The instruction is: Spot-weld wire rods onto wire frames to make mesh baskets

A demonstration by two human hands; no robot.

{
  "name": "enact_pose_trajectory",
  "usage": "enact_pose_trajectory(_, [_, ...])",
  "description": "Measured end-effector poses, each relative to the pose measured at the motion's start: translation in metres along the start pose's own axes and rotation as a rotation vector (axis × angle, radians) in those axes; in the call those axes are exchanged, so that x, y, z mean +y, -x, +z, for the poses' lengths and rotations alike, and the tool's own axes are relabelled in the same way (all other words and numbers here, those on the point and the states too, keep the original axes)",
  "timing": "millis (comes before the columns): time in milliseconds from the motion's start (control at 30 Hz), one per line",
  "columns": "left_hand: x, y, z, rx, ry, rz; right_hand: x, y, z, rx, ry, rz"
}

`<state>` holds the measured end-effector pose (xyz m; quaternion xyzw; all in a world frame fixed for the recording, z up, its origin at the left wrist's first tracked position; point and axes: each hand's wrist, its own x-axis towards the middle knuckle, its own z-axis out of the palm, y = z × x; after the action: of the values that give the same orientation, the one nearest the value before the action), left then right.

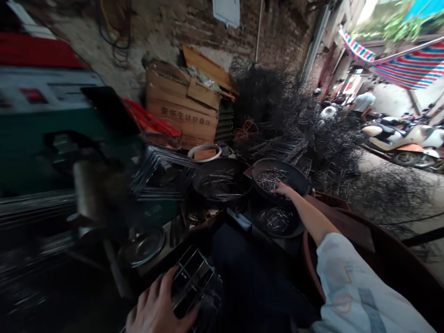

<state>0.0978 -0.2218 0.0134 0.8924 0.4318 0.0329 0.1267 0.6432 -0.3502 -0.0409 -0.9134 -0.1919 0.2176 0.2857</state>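
Low in the view, my left hand [157, 303] grips a small wire frame [194, 273] with square openings, its fingers bent over the near side. My right arm is stretched forward, and my right hand [282, 189] dips into a dark round pan [300, 180] of short metal wire pieces [270, 176]. Its fingertips are down among the pieces, so whether they pinch any is hidden. Just below, a second dark pan [256, 222] contains more short wires [277, 218]. Left of these, a wider black pan [199, 185] has longer thin rods in it.
A green and white machine [21, 120] stands at left, with bent wire frames [156, 173] beside it. Behind are a cardboard box [180, 104] and a tangled heap of wire [277, 92]. Scooters [398, 138] and a person [362, 104] are at far right.
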Motion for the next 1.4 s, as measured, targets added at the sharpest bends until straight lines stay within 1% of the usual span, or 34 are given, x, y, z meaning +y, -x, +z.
enact_pose_trajectory(100, [-0.012, -0.001, -0.015, 0.047, -0.018, -0.029, -0.007, 0.01, -0.012, 0.086, -0.027, -0.068])
enact_pose_trajectory(167, [-0.017, -0.003, -0.03, 0.097, -0.031, -0.045, -0.019, 0.018, -0.015, 0.135, -0.063, -0.141])
enact_pose_trajectory(233, [-0.016, -0.006, -0.046, 0.151, -0.039, -0.042, -0.042, 0.028, -0.006, 0.132, -0.119, -0.241])
enact_pose_trajectory(267, [-0.015, -0.009, -0.052, 0.18, -0.043, -0.031, -0.056, 0.035, 0.003, 0.107, -0.149, -0.297])
enact_pose_trajectory(333, [-0.013, -0.016, -0.06, 0.212, -0.05, -0.015, -0.088, 0.054, 0.031, -0.019, -0.222, -0.412])
enact_pose_trajectory(367, [-0.014, -0.021, -0.06, 0.227, -0.055, -0.02, -0.103, 0.066, 0.047, -0.124, -0.269, -0.472])
enact_pose_trajectory(400, [-0.017, -0.025, -0.059, 0.241, -0.064, -0.025, -0.117, 0.08, 0.062, -0.264, -0.328, -0.53])
enact_pose_trajectory(433, [-0.021, -0.029, -0.057, 0.254, -0.073, -0.028, -0.128, 0.093, 0.077, -0.398, -0.357, -0.575])
enact_pose_trajectory(467, [-0.026, -0.031, -0.054, 0.268, -0.079, -0.031, -0.137, 0.105, 0.09, -0.506, -0.356, -0.618])
enact_pose_trajectory(500, [-0.031, -0.031, -0.05, 0.281, -0.083, -0.032, -0.144, 0.115, 0.099, -0.59, -0.332, -0.656])
enact_pose_trajectory(533, [-0.036, -0.031, -0.046, 0.293, -0.082, -0.032, -0.148, 0.121, 0.107, -0.637, -0.282, -0.689])
enact_pose_trajectory(567, [-0.04, -0.03, -0.042, 0.303, -0.078, -0.035, -0.15, 0.123, 0.111, -0.657, -0.221, -0.718])
enact_pose_trajectory(633, [-0.049, -0.027, -0.036, 0.308, -0.06, -0.046, -0.151, 0.118, 0.11, -0.641, -0.06, -0.769])
enact_pose_trajectory(667, [-0.052, -0.027, -0.034, 0.299, -0.05, -0.053, -0.149, 0.113, 0.105, -0.596, 0.086, -0.81])
enact_pose_trajectory(767, [-0.059, -0.028, -0.028, 0.238, -0.04, -0.042, -0.14, 0.097, 0.088, -0.367, 0.654, -0.916])
enact_pose_trajectory(800, [-0.059, -0.03, -0.026, 0.217, -0.044, -0.033, -0.136, 0.095, 0.084, -0.303, 0.798, -0.925])
enact_pose_trajectory(833, [-0.059, -0.031, -0.025, 0.202, -0.048, -0.026, -0.132, 0.094, 0.083, -0.267, 0.888, -0.921])
enact_pose_trajectory(900, [-0.057, -0.034, -0.022, 0.186, -0.052, -0.02, -0.124, 0.099, 0.09, -0.28, 0.933, -0.911])
enact_pose_trajectory(1000, [-0.053, -0.036, -0.018, 0.183, -0.038, -0.017, -0.118, 0.111, 0.111, -0.357, 0.942, -0.947])
enact_pose_trajectory(1067, [-0.052, -0.036, -0.016, 0.189, -0.016, -0.011, -0.118, 0.114, 0.118, -0.371, 0.908, -0.963])
enact_pose_trajectory(1133, [-0.053, -0.033, -0.015, 0.204, 0.021, -0.01, -0.117, 0.111, 0.117, -0.344, 0.872, -0.973])
enact_pose_trajectory(1200, [-0.056, -0.031, -0.015, 0.226, 0.072, -0.015, -0.112, 0.105, 0.115, -0.305, 0.738, -0.96])
enact_pose_trajectory(1233, [-0.058, -0.03, -0.016, 0.235, 0.096, -0.018, -0.107, 0.103, 0.116, -0.299, 0.61, -0.938])
enact_pose_trajectory(1300, [-0.061, -0.029, -0.019, 0.245, 0.126, -0.02, -0.094, 0.103, 0.128, -0.335, 0.062, -0.762])
enact_pose_trajectory(1333, [-0.062, -0.029, -0.021, 0.243, 0.129, -0.022, -0.088, 0.107, 0.136, -0.384, -0.142, -0.667])
enact_pose_trajectory(1367, [-0.063, -0.03, -0.022, 0.238, 0.126, -0.023, -0.084, 0.113, 0.145, -0.386, -0.277, -0.587])
enact_pose_trajectory(1400, [-0.064, -0.031, -0.024, 0.231, 0.119, -0.023, -0.083, 0.12, 0.153, -0.395, -0.36, -0.537])
